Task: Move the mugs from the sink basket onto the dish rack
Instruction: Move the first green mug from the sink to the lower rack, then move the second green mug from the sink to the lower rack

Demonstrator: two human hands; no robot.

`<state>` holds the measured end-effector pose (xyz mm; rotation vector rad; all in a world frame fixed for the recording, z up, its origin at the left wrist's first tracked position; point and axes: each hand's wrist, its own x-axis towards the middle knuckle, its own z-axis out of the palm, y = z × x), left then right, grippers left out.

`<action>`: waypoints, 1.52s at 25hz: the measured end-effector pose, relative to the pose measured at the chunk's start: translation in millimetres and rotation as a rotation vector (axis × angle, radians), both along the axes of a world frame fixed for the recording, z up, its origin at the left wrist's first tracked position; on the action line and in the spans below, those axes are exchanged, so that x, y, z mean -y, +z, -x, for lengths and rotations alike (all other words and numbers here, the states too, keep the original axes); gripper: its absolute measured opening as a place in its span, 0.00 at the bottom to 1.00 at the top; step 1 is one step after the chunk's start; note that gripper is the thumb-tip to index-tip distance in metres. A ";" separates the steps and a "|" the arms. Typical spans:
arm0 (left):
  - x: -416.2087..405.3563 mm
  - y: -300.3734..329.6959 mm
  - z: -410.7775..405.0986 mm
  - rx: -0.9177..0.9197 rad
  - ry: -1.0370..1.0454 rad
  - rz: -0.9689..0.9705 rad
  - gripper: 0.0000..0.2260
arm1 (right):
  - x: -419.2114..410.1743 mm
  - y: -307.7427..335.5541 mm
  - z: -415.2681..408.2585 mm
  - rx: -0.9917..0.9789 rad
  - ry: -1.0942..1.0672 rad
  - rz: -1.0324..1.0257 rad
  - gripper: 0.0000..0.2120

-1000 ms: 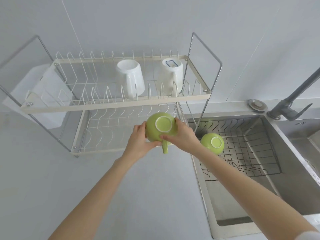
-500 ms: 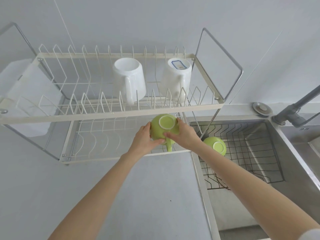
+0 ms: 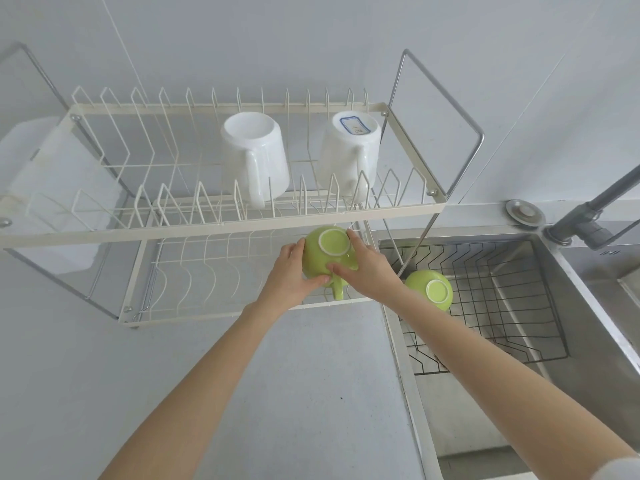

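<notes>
head view, down over dish rack (image 3: 221, 226)

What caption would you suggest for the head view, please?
Both hands lower an upturned green mug onto the dish rack's lower tier.

Both arms out fwd; left hand (image 3: 290, 278) & right hand (image 3: 367, 271) cupped inward, fingers closed around mug.

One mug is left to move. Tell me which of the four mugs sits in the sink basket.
The green mug, upside down alone in the sink basket.
</notes>
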<state>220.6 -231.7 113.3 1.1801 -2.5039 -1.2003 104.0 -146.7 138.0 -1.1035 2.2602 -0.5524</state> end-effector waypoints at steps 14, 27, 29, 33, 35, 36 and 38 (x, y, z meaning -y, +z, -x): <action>-47.0 29.9 -38.6 0.277 -0.159 0.348 0.28 | -70.2 9.1 -24.9 -0.276 0.215 0.024 0.33; -149.0 28.5 -7.3 0.370 -0.251 0.563 0.24 | -178.2 -7.8 16.1 -0.414 0.201 -0.073 0.31; -160.1 26.9 8.7 0.381 -0.269 0.557 0.24 | -190.3 -9.5 30.9 -0.438 0.202 -0.069 0.31; -179.4 21.5 45.2 0.380 -0.299 0.527 0.24 | -210.9 -12.4 64.7 -0.447 0.203 -0.081 0.31; -187.5 17.5 61.7 0.386 -0.307 0.515 0.24 | -219.1 -15.5 81.1 -0.439 0.202 -0.102 0.32; -191.4 14.9 71.1 0.388 -0.308 0.508 0.24 | -223.5 -17.6 89.8 -0.433 0.203 -0.108 0.32; -198.1 9.8 87.7 0.392 -0.305 0.501 0.25 | -230.6 -22.0 105.4 -0.420 0.205 -0.116 0.32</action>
